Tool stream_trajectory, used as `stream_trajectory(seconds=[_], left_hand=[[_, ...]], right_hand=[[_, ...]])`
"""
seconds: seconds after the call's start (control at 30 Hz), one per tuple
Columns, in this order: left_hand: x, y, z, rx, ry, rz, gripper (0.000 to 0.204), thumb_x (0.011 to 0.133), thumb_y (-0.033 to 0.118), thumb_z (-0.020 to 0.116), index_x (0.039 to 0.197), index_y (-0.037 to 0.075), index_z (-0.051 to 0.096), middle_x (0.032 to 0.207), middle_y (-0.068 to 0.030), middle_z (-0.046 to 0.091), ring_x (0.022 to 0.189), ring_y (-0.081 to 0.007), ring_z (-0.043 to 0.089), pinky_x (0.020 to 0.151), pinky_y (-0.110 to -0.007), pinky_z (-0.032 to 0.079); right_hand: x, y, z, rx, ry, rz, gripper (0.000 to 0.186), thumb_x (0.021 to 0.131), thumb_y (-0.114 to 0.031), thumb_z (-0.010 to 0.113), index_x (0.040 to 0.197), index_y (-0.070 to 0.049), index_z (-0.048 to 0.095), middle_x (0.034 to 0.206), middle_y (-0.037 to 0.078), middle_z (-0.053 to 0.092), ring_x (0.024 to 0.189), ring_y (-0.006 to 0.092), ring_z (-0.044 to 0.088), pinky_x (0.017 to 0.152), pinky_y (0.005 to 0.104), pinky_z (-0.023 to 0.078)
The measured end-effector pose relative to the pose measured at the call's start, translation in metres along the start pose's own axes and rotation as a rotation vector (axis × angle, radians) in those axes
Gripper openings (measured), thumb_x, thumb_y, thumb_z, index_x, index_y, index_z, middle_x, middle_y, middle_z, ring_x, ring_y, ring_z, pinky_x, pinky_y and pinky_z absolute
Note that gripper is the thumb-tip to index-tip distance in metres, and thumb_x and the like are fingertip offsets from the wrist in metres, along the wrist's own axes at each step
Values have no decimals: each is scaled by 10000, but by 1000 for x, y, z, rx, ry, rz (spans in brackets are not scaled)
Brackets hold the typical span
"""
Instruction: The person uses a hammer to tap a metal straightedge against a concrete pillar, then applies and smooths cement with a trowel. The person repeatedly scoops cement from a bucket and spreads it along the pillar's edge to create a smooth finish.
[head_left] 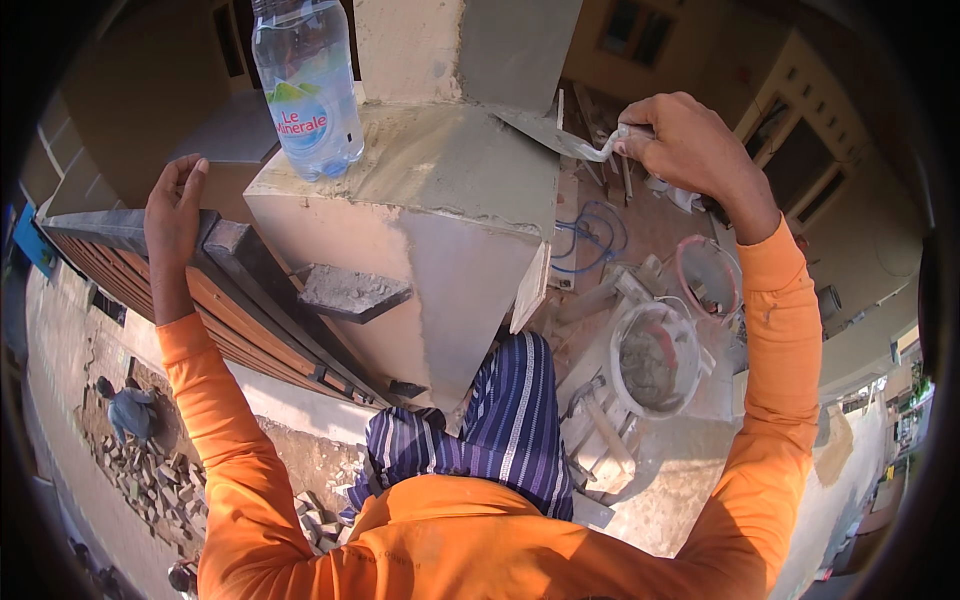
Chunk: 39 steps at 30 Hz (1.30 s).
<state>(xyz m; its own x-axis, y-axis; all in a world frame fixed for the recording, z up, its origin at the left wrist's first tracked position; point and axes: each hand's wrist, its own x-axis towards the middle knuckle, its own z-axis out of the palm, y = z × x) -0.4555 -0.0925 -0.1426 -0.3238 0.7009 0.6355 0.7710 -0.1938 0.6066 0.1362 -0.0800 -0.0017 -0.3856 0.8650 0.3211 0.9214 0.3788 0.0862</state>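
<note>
My right hand [690, 150] is closed around the handle of a trowel [550, 134]. Its flat metal blade lies on the right edge of the plastered ledge [400, 150], at the foot of an upright pillar [515, 50]. Damp grey plaster covers the ledge's right side, while its left side is paler and drier. Over the dark top rail of a slatted gate [130, 225], my left hand [175, 215] is raised with its fingers stretched out, holding nothing. A clear water bottle [305, 95] stands upright on the ledge's left part, between my hands.
Below right, a bucket [655, 360] holds grey mortar, with another bucket [708, 278] behind it. A blue hose [595, 235] coils near timber pieces. A stone-like slab [355, 292] juts from the pillar's front. Far below left, a person [130, 410] crouches beside broken blocks [160, 490].
</note>
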Motion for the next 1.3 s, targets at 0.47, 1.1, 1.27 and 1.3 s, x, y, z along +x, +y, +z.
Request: stream_trajectory(seconds=[0.47,1.1,1.27,1.3], left_hand=[[3,-13,-2,-50,-37,-17,457,1134,365,696,1382,-17,729,1230,-93,762,1166,-165,687,1087,-315,508],[39,-51,-34,277,-185,50,598,1148,484,594,1553,49,664,1524,-162,695,1400,-297,646,1208,-421,457],[55,-67,-41,353,-174,20,584,1142,477,604,1552,67,673,1495,-147,719,1396,-275,653,1198,-415,459],[58,-71,-42,363,-179,32,582,1141,479,606,1548,69,677,1485,-145,726,1386,-276,659,1195,-415,459]], right_hand=[[-52,9,-48,485,-176,-87,257,954,-200,812,1090,18,806,857,22,713,768,103,614,682,307,486],[-280,157,117,-187,-675,425,264,776,-123,814,1037,-104,847,1041,139,814,1040,354,783,878,448,621],[-275,156,161,-322,-775,332,197,750,-146,822,938,-93,846,1013,104,822,939,340,801,830,459,630],[-273,157,168,-324,-800,304,206,757,-154,827,955,-102,851,1013,95,824,946,333,803,833,455,630]])
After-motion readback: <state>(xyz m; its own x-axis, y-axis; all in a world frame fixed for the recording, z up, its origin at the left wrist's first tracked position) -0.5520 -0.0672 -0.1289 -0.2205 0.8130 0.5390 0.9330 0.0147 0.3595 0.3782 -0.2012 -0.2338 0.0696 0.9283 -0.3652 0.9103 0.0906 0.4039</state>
